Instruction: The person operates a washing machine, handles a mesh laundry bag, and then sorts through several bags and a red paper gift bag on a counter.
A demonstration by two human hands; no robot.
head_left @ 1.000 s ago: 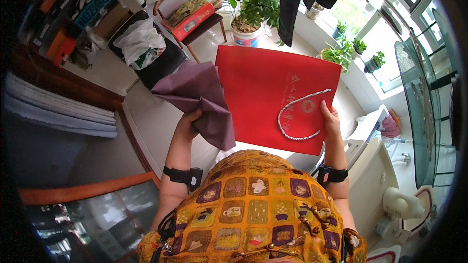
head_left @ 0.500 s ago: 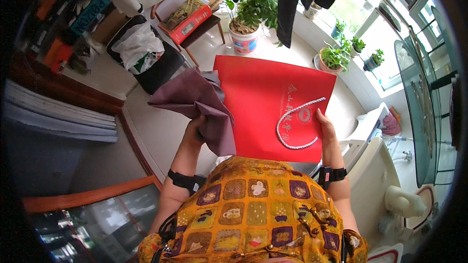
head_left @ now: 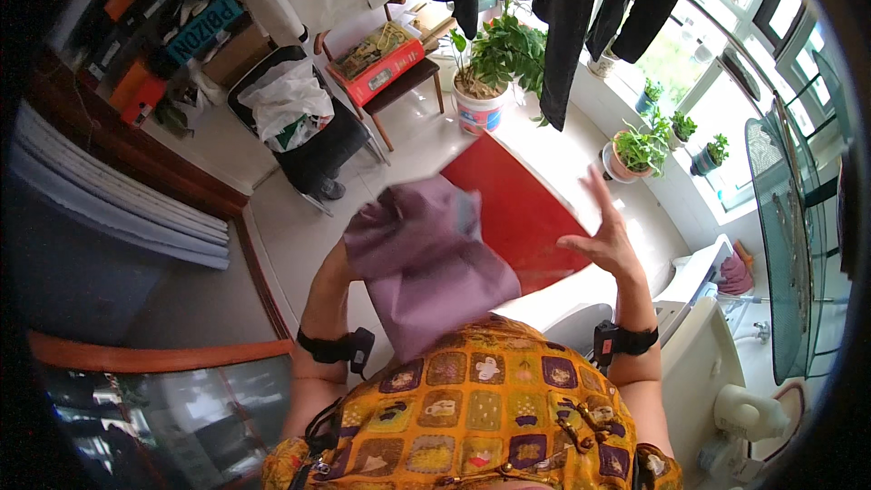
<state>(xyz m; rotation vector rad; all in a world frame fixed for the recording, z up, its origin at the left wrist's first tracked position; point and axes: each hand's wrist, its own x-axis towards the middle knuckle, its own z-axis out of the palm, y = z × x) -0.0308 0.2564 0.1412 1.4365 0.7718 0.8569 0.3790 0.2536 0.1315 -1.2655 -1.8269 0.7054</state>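
Seen from the head camera, a person in an orange garment printed with patterned squares [head_left: 441, 407] holds both arms out over a pale tiled floor [head_left: 281, 245]. A rumpled sheet-like piece of purple fabric [head_left: 435, 259] drapes in front of the left hand [head_left: 341, 263], covering its fingers, so how they grip cannot be told. The right hand [head_left: 611, 238] is spread wide, fingers raised and thumb stretched inward, its palm holding nothing. Between them, partly behind the fabric, a flat, glossy red rectangular bag [head_left: 526, 213] slants away; the right thumb overlaps its edge in view, though contact cannot be judged.

Beyond, a black chair [head_left: 331, 150] bears a crumpled white plastic bag [head_left: 283, 100]; near it, a brown wooden chair [head_left: 410, 89] supports a red box with a picture on its lid [head_left: 379, 68]. A leafy green plant in a white, colour-banded bucket [head_left: 479, 112] stands on the floor, below dark hanging trousers [head_left: 564, 45]. Small potted plants [head_left: 708, 154] line the bright window at right.
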